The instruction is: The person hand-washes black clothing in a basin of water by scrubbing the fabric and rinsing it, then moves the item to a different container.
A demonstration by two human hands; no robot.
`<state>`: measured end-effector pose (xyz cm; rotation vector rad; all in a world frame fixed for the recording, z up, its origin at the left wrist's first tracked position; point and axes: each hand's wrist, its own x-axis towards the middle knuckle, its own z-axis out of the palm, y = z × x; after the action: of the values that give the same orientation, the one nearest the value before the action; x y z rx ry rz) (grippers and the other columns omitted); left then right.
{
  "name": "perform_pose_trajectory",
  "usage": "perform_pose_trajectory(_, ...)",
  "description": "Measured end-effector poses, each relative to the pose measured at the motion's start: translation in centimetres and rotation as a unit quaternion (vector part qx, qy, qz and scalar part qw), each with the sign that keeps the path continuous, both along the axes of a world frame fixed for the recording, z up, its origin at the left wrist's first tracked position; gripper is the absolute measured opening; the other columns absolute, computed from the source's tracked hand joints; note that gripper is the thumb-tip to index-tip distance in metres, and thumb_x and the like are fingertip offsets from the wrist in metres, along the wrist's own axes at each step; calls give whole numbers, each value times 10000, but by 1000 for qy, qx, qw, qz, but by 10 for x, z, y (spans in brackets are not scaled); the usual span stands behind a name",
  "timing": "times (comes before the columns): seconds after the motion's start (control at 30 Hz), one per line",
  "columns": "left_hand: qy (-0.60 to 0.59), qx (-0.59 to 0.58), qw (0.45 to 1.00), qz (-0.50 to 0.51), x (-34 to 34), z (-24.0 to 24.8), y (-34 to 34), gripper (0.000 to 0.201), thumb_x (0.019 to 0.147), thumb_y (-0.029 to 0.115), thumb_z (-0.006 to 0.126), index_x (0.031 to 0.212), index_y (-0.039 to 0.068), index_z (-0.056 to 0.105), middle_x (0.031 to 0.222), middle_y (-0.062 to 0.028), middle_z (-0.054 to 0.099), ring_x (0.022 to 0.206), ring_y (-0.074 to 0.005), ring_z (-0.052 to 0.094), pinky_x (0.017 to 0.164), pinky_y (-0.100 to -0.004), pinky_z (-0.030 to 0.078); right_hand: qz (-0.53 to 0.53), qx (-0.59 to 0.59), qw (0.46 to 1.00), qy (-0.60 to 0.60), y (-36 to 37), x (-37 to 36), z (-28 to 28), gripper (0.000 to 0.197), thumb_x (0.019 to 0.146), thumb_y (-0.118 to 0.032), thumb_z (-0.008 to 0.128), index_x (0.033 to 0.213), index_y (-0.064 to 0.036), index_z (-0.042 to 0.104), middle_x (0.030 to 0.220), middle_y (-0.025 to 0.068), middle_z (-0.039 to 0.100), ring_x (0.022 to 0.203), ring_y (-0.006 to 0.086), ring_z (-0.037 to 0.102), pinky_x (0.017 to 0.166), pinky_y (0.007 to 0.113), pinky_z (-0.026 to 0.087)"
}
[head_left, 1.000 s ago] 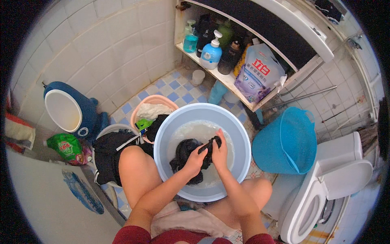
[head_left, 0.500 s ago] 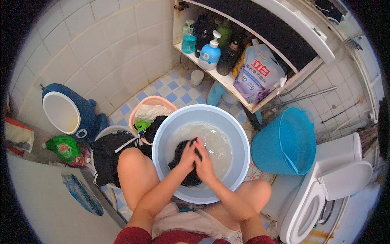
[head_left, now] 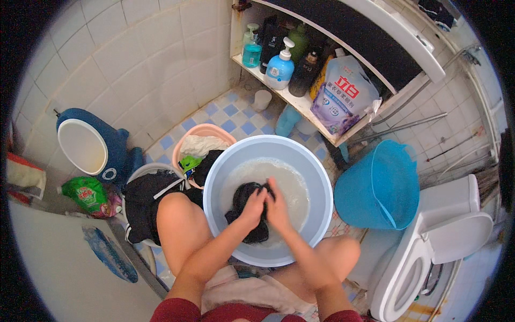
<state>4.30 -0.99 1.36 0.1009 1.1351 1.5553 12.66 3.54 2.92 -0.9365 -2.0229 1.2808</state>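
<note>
A wide light-blue basin [head_left: 321, 201] stands between my knees, with cloudy, foamy water [head_left: 294, 185] in it. A wet black cloth garment [head_left: 258, 234] lies bunched in the water, left of the basin's middle. My left hand [head_left: 253, 210] is closed on a fold of this garment. Facing it, my right hand [head_left: 277, 208] presses against the same black fabric, its fingers stretched upward and a little blurred. A strip of the cloth is pinched between the two hands, above the water.
Left of the basin are a pink tub [head_left: 179, 150] of clothes, a bucket holding black clothes [head_left: 145, 201] and a blue child's urinal [head_left: 113, 140]. A bright-blue bucket [head_left: 370, 188] and a white toilet [head_left: 399, 284] stand right. Ahead hangs an open shelf [head_left: 300, 102] of bottles.
My hands still work the black cloth together. The right hand has slid slightly away from the left, and its fingers now stand apart from the left fingertips.
</note>
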Motion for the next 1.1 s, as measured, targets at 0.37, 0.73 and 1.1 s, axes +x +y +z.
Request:
perform_pose_trajectory(0.37, -2, -7, 1000, -4, 2, 2, -5, 406, 927, 306, 460, 1233, 40, 436, 1181, -99, 498, 1089, -214, 481, 855, -387, 437, -24, -35, 999, 1, 0, -3, 9, 401, 886, -63, 433, 1277, 20, 405, 1312, 211, 424, 1237, 342, 385, 1038, 364, 290)
perform_pose_trajectory(0.73, 6, -62, 998, -2, 3, 31, -7, 399, 921, 325, 460, 1210, 50, 466, 1152, -88, 536, 1035, -203, 517, 861, -354, 427, -15, -31, 999, -6, -4, 0, 6, 450, 862, -22, 451, 1305, 6, 378, 1337, 214, 388, 1260, 336, 354, 1050, 368, 264)
perform_pose_trajectory(1.1, -34, 17, 999, -6, 2, 6, -4, 387, 936, 320, 438, 1196, 35, 468, 1167, -88, 519, 1083, -186, 480, 888, -355, 407, 3, -32, 999, 9, -6, -1, 12, 484, 870, -18, 427, 1342, 5, 325, 1384, 191, 341, 1287, 297, 323, 1070, 358, 228)
